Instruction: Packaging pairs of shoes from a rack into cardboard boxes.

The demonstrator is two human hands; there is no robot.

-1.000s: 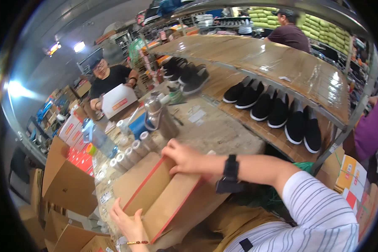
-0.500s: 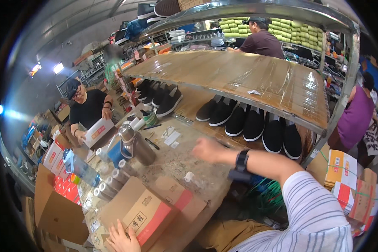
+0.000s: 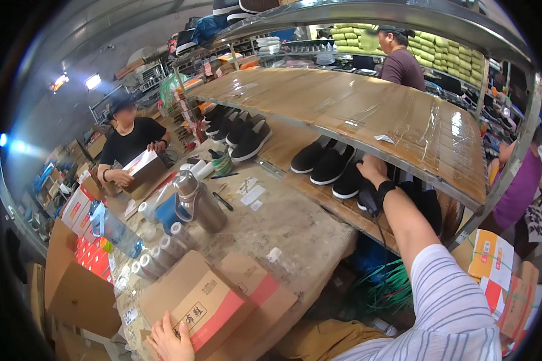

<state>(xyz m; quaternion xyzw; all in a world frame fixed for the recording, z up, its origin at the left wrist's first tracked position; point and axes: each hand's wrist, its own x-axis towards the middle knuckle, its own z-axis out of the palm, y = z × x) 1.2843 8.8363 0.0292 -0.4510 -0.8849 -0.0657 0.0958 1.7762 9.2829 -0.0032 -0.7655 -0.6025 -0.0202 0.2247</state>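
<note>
A brown cardboard shoebox with a red band stands at the near left of the table. My left hand rests against its left end, fingers spread and lying on the cardboard. My right arm stretches across to the shelf, where my right hand is closed at the heel end of a black slip-on shoe with a white sole; part of its grip is hidden. More black slip-on shoes stand in a row to its left. Others to its right are partly covered by my wrist and forearm.
The metal rack's upper shelf hangs low over the shoes. A steel thermos, several white rolls and a water bottle crowd the table's left side. Across the table, a person handles a box.
My right hand has moved from above the table into the shelf and closed at a black shoe. My left hand stays on the shoebox. The person opposite has tilted their box.
</note>
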